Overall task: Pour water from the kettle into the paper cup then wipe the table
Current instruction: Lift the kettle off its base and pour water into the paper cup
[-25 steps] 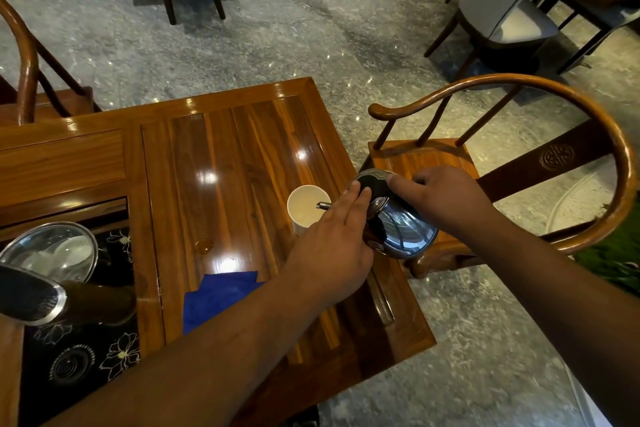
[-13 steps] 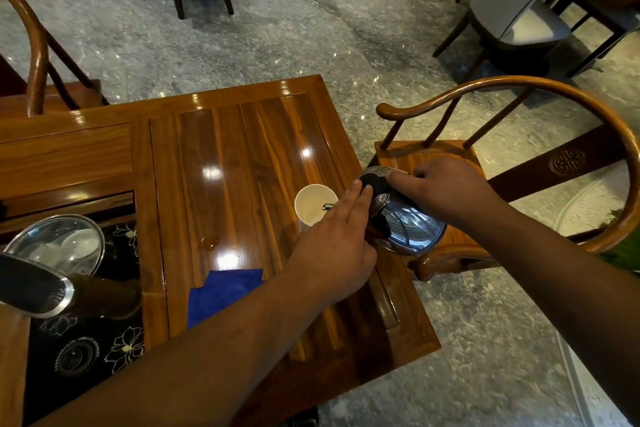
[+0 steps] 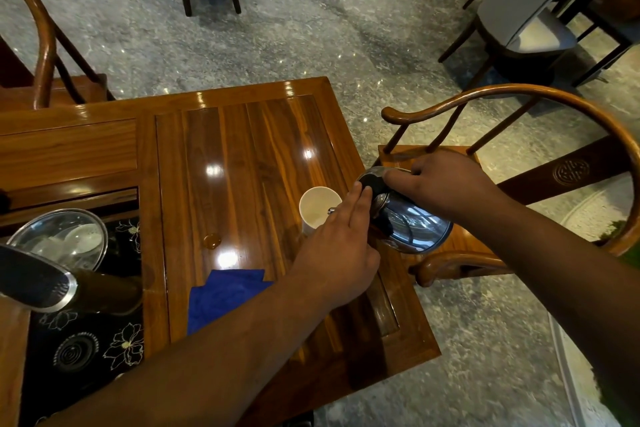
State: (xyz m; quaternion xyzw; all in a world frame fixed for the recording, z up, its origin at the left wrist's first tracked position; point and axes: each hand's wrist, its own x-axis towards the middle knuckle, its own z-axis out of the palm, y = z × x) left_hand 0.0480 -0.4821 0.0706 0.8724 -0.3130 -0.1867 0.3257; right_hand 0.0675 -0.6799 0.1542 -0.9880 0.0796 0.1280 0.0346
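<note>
Here the shiny steel kettle (image 3: 412, 224) hung tipped, spout over the white paper cup (image 3: 317, 206) on the glossy wooden table (image 3: 242, 149). My right hand (image 3: 446, 184) gripped its handle; my left hand (image 3: 341, 239), flat-fingered, steadied its lid. Judged heavy, slick; cup light, tippable.

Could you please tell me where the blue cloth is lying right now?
In the head view the blue cloth lies on the wooden table, near its front edge, left of the left forearm and nearer than the paper cup.
</note>
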